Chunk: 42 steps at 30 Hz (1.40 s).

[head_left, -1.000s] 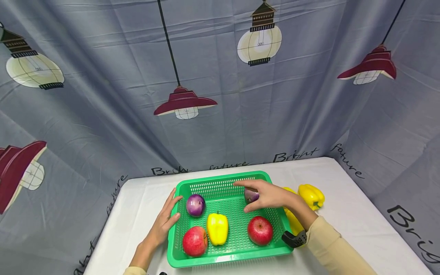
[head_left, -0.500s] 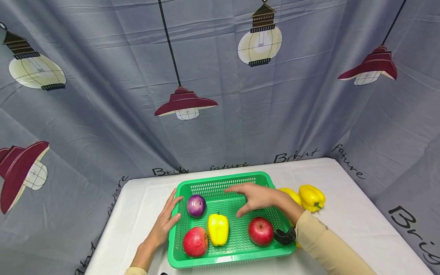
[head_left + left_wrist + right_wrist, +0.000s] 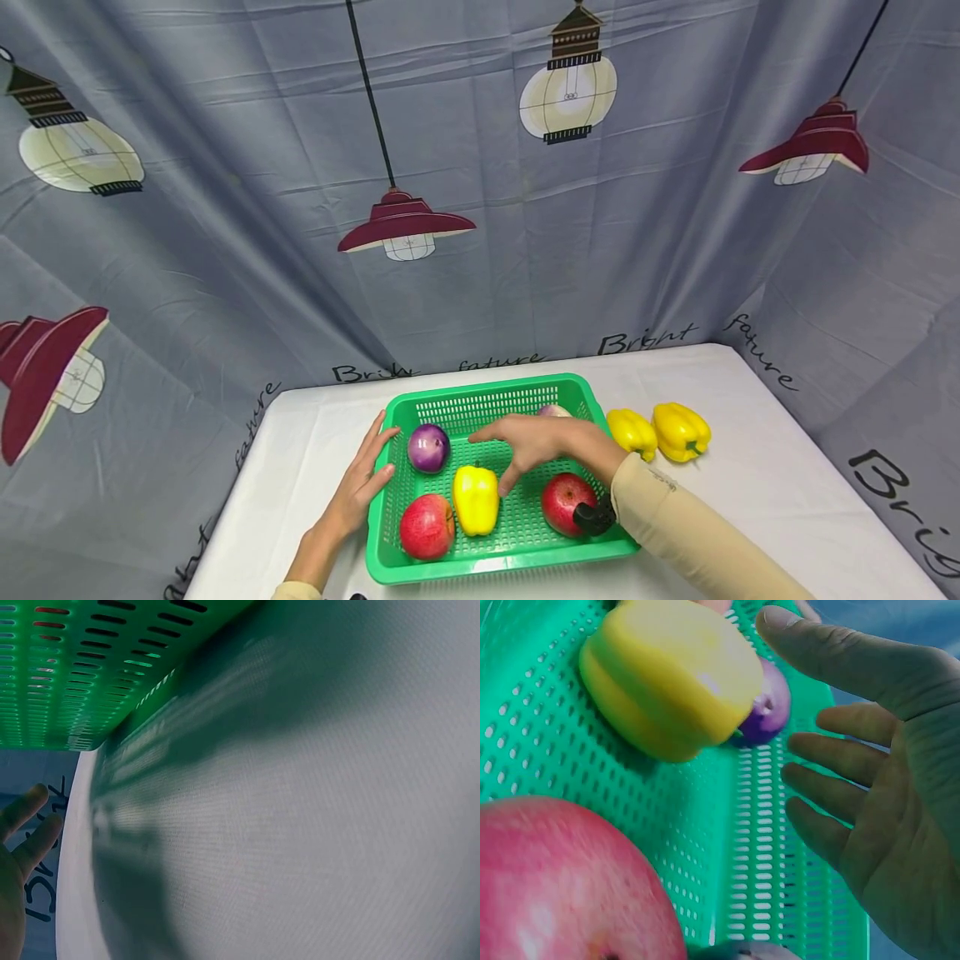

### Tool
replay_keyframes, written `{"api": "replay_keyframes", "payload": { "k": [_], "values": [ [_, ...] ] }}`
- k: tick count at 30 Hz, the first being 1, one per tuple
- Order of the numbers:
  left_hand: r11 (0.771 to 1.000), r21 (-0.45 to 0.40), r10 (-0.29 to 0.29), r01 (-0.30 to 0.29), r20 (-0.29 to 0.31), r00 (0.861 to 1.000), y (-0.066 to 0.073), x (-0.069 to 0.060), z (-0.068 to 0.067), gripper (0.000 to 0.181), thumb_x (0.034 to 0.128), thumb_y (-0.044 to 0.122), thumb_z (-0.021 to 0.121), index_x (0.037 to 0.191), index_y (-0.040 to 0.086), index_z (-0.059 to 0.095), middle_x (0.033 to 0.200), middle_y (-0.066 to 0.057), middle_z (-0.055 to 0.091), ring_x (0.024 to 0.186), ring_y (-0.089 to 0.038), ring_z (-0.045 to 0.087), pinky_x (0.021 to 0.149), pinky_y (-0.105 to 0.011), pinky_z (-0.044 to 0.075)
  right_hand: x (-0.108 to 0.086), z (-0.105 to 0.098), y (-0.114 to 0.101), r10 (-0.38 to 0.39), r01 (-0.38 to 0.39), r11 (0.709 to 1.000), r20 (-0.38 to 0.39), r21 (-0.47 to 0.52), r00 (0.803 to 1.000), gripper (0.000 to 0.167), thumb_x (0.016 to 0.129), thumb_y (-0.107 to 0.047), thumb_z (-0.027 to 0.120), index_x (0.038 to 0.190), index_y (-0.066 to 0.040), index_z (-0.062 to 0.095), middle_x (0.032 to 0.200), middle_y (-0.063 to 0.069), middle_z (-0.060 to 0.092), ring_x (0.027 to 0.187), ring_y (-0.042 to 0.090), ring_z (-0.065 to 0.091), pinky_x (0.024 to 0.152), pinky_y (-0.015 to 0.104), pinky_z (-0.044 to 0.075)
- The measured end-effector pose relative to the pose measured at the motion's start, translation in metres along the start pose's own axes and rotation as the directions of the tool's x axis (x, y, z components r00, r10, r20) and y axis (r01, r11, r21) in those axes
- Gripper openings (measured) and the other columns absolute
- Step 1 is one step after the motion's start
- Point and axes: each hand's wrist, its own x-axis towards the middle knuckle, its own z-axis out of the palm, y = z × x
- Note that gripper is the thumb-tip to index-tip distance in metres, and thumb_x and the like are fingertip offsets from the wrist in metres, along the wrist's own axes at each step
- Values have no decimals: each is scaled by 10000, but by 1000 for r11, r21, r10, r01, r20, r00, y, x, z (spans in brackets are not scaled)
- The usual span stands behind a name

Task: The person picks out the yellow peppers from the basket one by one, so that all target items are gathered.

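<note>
A green basket (image 3: 450,571) stands on the white table, holding fruit and vegetables. My left hand (image 3: 351,490) rests its spread fingers at the basket's left rim. Over the basket's middle reaches my right hand (image 3: 532,443), thumb and fingers apart, nothing between them. Its thumb tip is close beside the yellow bell pepper (image 3: 476,500); contact is unclear. In the right wrist view that bell pepper (image 3: 667,675) lies left of the thumb. A purple onion (image 3: 428,448) lies back left, a red apple (image 3: 427,527) front left, another apple (image 3: 562,500) front right, partly hidden by the wrist strap.
Behind the right hand, a second purple onion (image 3: 553,411) shows only its top. Two yellow bell peppers (image 3: 681,432) lie on the white table (image 3: 757,483) right of the basket. A grey printed curtain (image 3: 480,308) hangs behind the table.
My right hand has moved left and toward me, from the back-right onion to beside the yellow bell pepper in the basket. The left hand has stayed at the rim.
</note>
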Motion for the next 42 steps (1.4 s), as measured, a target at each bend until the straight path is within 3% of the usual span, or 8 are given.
{"api": "replay_keyframes", "payload": {
  "k": [11,27,36,42],
  "values": [
    [1000,-10,-2,2,5,1000,1,1,-1,522,985,189,477,1491,63,449,1666,-155,163,1493,-396,214,1042,-736,264,20,15,-9,-33,36,998,57,-43,998,962,732,-429,902,1525,-125,451,1529,-50,467,1397,177,424,1126,387,361],
    [1000,-11,-15,15,-4,1000,-1,1,3,523,989,205,470,1498,88,451,1667,-149,166,1478,-440,225,1039,-745,260,34,30,-5,-1,10,998,138,-68,990,1097,674,-500,920,1541,-75,399,1519,21,482,1316,127,489,1092,318,393],
    [1000,-12,-21,21,-7,1000,1,0,2,522,988,198,464,1496,77,450,1669,-140,163,1479,-440,221,1037,-749,260,44,37,-9,-8,19,997,155,-73,988,1082,667,-490,928,1520,-78,406,1303,-50,598,1076,50,554,1001,258,450],
    [1000,-10,-21,20,-22,1000,2,0,2,525,980,202,462,1488,67,461,1663,-153,179,1474,-438,237,1036,-743,267,48,39,-12,-41,48,997,127,-56,991,855,720,-397,918,1415,-57,556,1047,-132,628,877,24,580,801,193,501]
  ]
}}
